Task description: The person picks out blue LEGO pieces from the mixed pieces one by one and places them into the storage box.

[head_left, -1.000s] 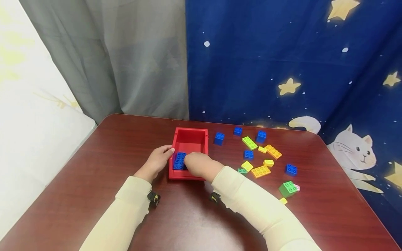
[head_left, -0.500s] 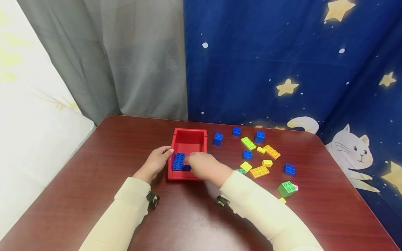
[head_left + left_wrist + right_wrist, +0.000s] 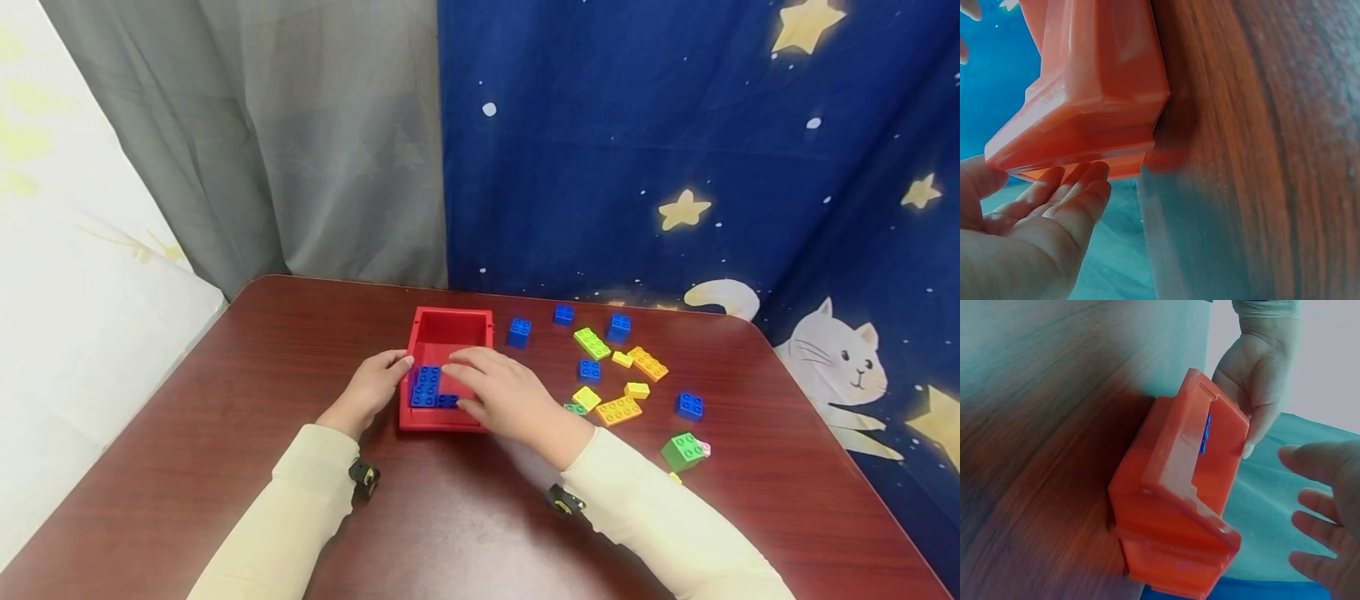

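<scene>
The left hand (image 3: 367, 387) grips the left side of the red box (image 3: 442, 420), its thumb at the rim and its fingers reaching under the rim along the outside. The right hand (image 3: 510, 396) is loosely spread above the box's near right part, thumb apart from the fingers, with nothing held; the right wrist view shows its fingertips clear of the box. The box stands on the bench (image 3: 450, 517) in front of the person, open side up, its long axis running away from them toward the curtains (image 3: 420, 167). In its near left corner lies a long blue brick (image 3: 426, 386), studs up, its long axis along the box's. Just right of that, by the near wall, is a lower blue piece (image 3: 447, 401), partly hidden by the right hand. Right of the box, a blue block (image 3: 519, 333) stands near it; farther right are a slanting lime brick (image 3: 592, 342), orange bricks (image 3: 618, 410) and a green block (image 3: 683, 452).
</scene>
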`<control>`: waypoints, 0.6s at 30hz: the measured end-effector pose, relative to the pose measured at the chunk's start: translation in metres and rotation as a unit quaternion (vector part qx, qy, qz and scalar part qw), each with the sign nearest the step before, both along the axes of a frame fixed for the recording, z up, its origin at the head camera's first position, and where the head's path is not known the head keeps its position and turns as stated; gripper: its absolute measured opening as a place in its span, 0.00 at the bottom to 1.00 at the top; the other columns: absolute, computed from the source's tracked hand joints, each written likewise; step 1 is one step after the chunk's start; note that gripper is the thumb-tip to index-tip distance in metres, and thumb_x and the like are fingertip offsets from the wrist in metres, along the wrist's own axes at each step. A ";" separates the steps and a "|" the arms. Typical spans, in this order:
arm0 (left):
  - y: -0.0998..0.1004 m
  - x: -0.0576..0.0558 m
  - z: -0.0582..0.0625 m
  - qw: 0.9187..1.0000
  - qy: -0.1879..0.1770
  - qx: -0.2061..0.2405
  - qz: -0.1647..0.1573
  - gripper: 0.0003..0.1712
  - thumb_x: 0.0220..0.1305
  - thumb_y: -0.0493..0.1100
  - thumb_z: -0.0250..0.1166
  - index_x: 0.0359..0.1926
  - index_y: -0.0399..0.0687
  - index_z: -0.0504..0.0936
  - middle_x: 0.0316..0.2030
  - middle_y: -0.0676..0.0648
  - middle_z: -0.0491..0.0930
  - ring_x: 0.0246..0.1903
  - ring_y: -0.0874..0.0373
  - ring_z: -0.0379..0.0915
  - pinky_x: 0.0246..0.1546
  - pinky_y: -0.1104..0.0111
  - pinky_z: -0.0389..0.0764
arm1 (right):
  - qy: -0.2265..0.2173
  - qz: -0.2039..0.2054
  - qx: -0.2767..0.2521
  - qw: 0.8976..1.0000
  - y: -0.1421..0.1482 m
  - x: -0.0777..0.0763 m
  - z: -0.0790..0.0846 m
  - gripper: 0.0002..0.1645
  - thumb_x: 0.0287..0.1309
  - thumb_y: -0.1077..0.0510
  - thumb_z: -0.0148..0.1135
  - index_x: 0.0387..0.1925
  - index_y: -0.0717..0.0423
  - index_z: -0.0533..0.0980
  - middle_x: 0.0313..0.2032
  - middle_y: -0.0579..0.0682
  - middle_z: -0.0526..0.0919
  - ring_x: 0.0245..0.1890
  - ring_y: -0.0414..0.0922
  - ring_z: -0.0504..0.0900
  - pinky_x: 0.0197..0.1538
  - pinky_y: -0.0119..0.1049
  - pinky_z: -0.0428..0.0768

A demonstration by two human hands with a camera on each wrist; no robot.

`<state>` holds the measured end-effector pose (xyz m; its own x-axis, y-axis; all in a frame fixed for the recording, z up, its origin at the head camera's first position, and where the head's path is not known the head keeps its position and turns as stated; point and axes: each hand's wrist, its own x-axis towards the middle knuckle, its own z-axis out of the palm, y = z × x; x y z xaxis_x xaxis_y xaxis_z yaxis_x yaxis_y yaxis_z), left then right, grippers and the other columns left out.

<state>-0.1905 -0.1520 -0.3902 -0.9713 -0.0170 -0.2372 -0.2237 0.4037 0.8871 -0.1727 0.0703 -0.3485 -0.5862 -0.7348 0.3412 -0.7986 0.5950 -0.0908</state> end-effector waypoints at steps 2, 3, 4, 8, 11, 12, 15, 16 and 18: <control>0.000 0.000 -0.001 1.000 -0.001 0.001 0.000 0.30 0.75 0.50 0.48 0.71 0.39 0.61 0.67 0.34 0.62 0.67 0.36 0.57 0.62 0.45 0.65 | 0.017 0.003 -0.016 1.000 0.005 0.001 0.000 0.34 0.49 0.54 0.75 0.59 0.51 0.76 0.58 0.51 0.76 0.60 0.47 0.74 0.58 0.41 0.77; 0.000 0.000 -0.001 1.000 -0.001 0.001 0.000 0.30 0.75 0.50 0.48 0.71 0.39 0.61 0.67 0.34 0.62 0.67 0.36 0.57 0.62 0.45 0.66 | 0.022 0.001 -0.021 1.000 0.007 0.002 0.000 0.34 0.48 0.54 0.75 0.59 0.51 0.76 0.58 0.51 0.76 0.60 0.47 0.74 0.58 0.40 0.77; 0.000 0.000 -0.001 1.000 0.000 0.002 0.000 0.30 0.75 0.49 0.48 0.71 0.39 0.61 0.67 0.34 0.62 0.67 0.36 0.57 0.62 0.45 0.66 | 0.026 -0.002 -0.023 0.999 0.009 0.003 0.000 0.35 0.48 0.53 0.75 0.59 0.50 0.76 0.58 0.51 0.76 0.60 0.47 0.73 0.58 0.40 0.77; 0.000 0.000 -0.002 1.000 0.001 0.002 -0.001 0.30 0.75 0.49 0.48 0.71 0.39 0.60 0.67 0.34 0.63 0.67 0.36 0.57 0.62 0.45 0.66 | 0.028 -0.018 -0.023 0.999 0.019 0.008 0.001 0.37 0.46 0.53 0.76 0.60 0.50 0.75 0.59 0.52 0.76 0.61 0.48 0.72 0.58 0.41 0.78; 0.000 0.001 -0.001 1.000 -0.001 0.001 -0.001 0.30 0.75 0.50 0.48 0.71 0.40 0.60 0.67 0.35 0.62 0.67 0.36 0.57 0.62 0.45 0.66 | 0.027 -0.032 -0.024 0.999 0.026 0.010 0.001 0.39 0.45 0.53 0.77 0.61 0.49 0.74 0.60 0.52 0.75 0.62 0.48 0.72 0.58 0.43 0.77; 0.000 0.001 -0.001 1.000 -0.002 0.001 -0.001 0.30 0.75 0.51 0.48 0.71 0.40 0.60 0.67 0.35 0.62 0.67 0.36 0.57 0.62 0.45 0.66 | 0.027 -0.035 -0.026 0.999 0.028 0.011 0.001 0.39 0.44 0.54 0.78 0.61 0.49 0.74 0.59 0.52 0.75 0.62 0.48 0.72 0.58 0.43 0.77; 0.000 0.001 -0.001 1.000 -0.005 0.002 0.000 0.31 0.74 0.52 0.48 0.71 0.41 0.60 0.67 0.36 0.63 0.67 0.37 0.58 0.62 0.45 0.67 | 0.035 -0.043 -0.036 0.998 0.037 0.011 -0.001 0.40 0.43 0.54 0.78 0.61 0.50 0.74 0.60 0.52 0.75 0.62 0.49 0.72 0.59 0.44 0.76; 0.000 0.001 -0.001 1.000 -0.005 0.003 0.000 0.31 0.74 0.52 0.48 0.71 0.41 0.60 0.67 0.36 0.63 0.67 0.37 0.58 0.62 0.45 0.67 | 0.038 -0.045 -0.041 0.997 0.040 0.010 -0.001 0.40 0.42 0.54 0.78 0.61 0.50 0.74 0.60 0.53 0.74 0.61 0.49 0.72 0.59 0.45 0.76; -0.001 0.001 -0.001 1.000 -0.004 0.003 0.001 0.31 0.74 0.52 0.49 0.71 0.41 0.60 0.67 0.35 0.63 0.67 0.37 0.58 0.62 0.45 0.67 | 0.046 -0.051 -0.049 0.996 0.046 0.009 -0.002 0.40 0.42 0.55 0.79 0.61 0.52 0.74 0.60 0.53 0.74 0.61 0.50 0.72 0.59 0.46 0.76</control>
<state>-0.1892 -0.1526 -0.3917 -0.9691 -0.0167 -0.2460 -0.2322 0.3977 0.8877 -0.1637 0.1167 -0.3505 -0.6183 -0.6334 0.4653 -0.7425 0.6649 -0.0817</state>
